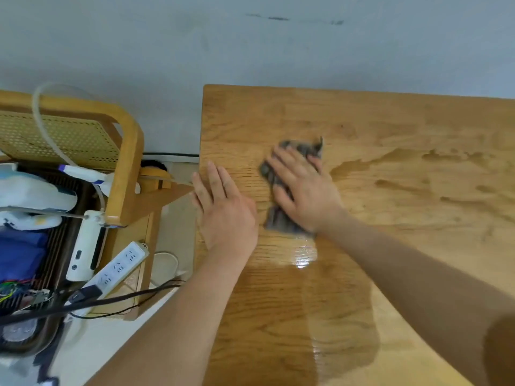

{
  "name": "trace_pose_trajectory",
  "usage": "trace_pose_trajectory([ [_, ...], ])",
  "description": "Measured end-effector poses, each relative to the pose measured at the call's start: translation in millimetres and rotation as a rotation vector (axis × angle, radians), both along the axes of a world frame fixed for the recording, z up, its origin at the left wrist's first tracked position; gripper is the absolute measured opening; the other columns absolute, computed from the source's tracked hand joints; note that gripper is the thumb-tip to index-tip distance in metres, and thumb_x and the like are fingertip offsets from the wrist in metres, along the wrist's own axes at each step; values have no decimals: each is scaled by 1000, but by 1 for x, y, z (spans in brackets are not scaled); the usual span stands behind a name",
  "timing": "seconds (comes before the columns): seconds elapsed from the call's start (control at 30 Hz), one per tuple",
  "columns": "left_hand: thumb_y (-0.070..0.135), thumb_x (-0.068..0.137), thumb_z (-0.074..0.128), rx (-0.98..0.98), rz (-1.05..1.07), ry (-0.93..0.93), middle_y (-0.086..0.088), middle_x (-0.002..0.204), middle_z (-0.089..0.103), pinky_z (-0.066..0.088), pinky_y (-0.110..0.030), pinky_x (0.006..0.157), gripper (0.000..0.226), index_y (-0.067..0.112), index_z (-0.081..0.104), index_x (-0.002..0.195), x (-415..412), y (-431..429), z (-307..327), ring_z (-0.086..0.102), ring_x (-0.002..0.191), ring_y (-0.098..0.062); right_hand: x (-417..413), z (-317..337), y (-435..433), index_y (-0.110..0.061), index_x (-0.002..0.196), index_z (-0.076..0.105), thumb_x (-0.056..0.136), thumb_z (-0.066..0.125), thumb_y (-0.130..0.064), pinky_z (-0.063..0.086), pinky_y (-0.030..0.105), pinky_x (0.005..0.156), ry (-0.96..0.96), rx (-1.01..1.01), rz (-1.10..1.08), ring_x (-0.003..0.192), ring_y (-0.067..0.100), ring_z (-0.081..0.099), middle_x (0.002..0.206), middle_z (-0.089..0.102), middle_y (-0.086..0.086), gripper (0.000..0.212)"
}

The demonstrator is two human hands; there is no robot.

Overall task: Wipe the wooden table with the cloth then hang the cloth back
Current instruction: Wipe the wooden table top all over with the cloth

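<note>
- Both hands lie palm down on the wooden table (390,129), near its left end
- right hand (305,190) is spread flat on the grey cloth (278,215), fingers straight and pressing it to the wood; the cloth shows beyond the fingertips and below the palm, crumpled and a bit blurred
- left hand (224,210) rests just beside it at the table's left edge, fingers straight and close together, holding nothing; its outer fingers reach over the edge
- wet streaks and patches spread over the tabletop to the right of the cloth, and a shiny wet band runs down the near side under the arms
- left of the table stands a wooden chair (125,168) with a cane back, loaded with clutter
- a white power strip (119,267) lies tilted at the chair's front, with black cables (125,300) trailing below it
- a clear hose (46,121) loops over the chair back
- grey wall (250,45) behind the table, with a few dark scuffs high up
</note>
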State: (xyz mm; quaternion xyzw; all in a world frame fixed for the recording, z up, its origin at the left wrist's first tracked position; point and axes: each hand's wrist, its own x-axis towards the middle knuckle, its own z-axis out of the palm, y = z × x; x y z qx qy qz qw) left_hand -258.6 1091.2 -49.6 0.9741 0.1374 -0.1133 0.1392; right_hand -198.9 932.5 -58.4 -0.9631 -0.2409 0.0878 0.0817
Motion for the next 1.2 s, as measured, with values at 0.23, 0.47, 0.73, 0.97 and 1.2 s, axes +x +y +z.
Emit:
trace_pose_trajectory([
  [0.23, 36, 98, 13, -32, -205, -74, -11, 158, -11, 1, -45, 119, 63, 5, -6, 149, 4, -27, -8, -13, 145, -24, 150, -9, 22, -23, 150, 31, 94, 27, -46, 11, 44, 119, -25, 59, -291, 148, 15, 18, 157, 30, -2, 60],
  [0.47, 36, 94, 16, 6, -181, -88, -10, 159, 2, 6, -45, 119, 65, 6, 5, 150, 4, -27, -15, -2, 147, -23, 89, -10, 27, -22, 148, 36, 96, 30, -41, 17, 43, 118, -93, 121, -286, 147, 17, 21, 158, 30, -1, 56],
  [0.73, 34, 93, 19, 25, -181, -108, -11, 158, 14, 12, -46, 117, 63, 5, 19, 149, 4, -29, -14, 10, 146, -25, -80, -1, -35, -24, 144, 45, 90, 44, -31, 23, 40, 118, 26, 50, -78, 146, 13, 23, 157, 31, -3, 54],
  [0.97, 33, 93, 23, 68, -182, -97, -12, 157, 18, 16, -47, 117, 61, 5, 21, 148, 3, -30, -17, 14, 145, -25, 95, -6, -13, -26, 150, 32, 92, 33, -42, 14, 40, 119, -31, 61, -309, 147, 14, 18, 160, 24, -4, 61],
  [1.2, 33, 94, 22, 100, -200, -100, -12, 158, 16, 12, -46, 118, 62, 4, 20, 148, 3, -29, -18, 11, 146, -25, 85, -11, 3, -20, 148, 37, 94, 34, -39, 16, 43, 119, -112, 144, -455, 147, 17, 21, 158, 30, -1, 58],
])
